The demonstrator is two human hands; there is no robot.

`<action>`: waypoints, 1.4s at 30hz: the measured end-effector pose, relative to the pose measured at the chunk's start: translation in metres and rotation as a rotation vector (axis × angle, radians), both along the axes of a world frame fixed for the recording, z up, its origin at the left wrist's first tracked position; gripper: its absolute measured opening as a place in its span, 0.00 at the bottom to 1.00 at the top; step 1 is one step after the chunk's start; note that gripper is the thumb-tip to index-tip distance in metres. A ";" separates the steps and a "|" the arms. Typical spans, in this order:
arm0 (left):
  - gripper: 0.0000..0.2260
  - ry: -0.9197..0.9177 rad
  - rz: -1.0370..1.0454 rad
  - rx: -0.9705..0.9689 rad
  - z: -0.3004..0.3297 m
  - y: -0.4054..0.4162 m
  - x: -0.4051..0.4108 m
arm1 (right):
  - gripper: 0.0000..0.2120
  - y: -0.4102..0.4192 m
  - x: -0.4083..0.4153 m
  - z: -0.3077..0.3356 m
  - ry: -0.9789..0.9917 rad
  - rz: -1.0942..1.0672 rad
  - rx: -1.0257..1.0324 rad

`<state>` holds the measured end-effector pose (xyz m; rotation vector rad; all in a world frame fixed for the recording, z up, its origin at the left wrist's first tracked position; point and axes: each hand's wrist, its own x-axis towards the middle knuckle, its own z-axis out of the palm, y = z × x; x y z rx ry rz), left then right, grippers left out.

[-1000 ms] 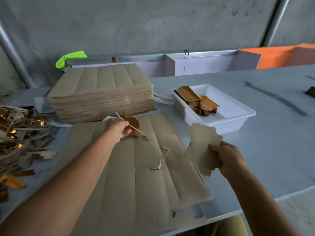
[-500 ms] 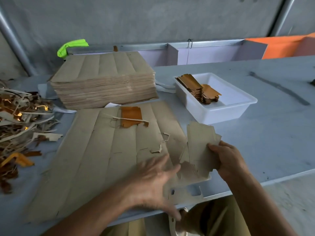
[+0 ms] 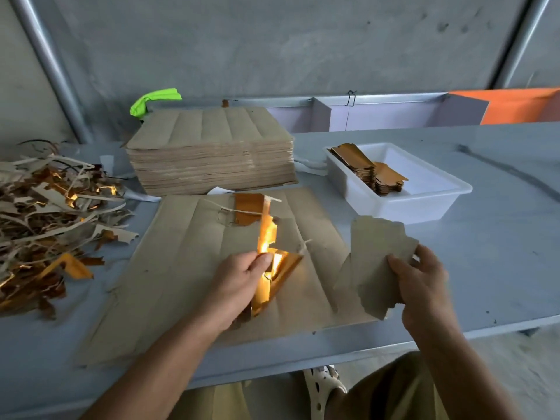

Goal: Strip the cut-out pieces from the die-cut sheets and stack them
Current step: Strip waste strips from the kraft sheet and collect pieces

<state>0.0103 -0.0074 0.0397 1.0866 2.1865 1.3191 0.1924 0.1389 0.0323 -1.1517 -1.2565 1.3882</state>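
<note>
The left hand is pinching a jagged, shiny gold-faced cut-out strip, lifting it off the flat brown die-cut cardboard sheet. The right hand is gripping a fanned bundle of grey-brown cut-out pieces. Farther back, a white plastic tray is holding stacked gold pieces.

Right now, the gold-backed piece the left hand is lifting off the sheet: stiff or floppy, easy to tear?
Likely thin card: the piece bends where the left hand pinches it, yet stands up without drooping. Probably light, since a pinch lifts it. Its notched edges and the ragged scrap pile suggest it tears easily if yanked.
</note>
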 end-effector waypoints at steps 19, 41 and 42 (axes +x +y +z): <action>0.13 -0.772 -0.096 0.342 -0.011 0.023 0.006 | 0.20 -0.039 -0.075 0.013 -0.556 0.465 0.619; 0.09 -0.213 -0.114 0.253 -0.017 0.027 0.014 | 0.03 0.003 -0.075 0.012 -0.493 0.536 0.116; 0.09 -0.194 -0.138 0.242 -0.018 0.025 0.014 | 0.05 0.005 -0.078 0.015 -0.500 0.539 0.094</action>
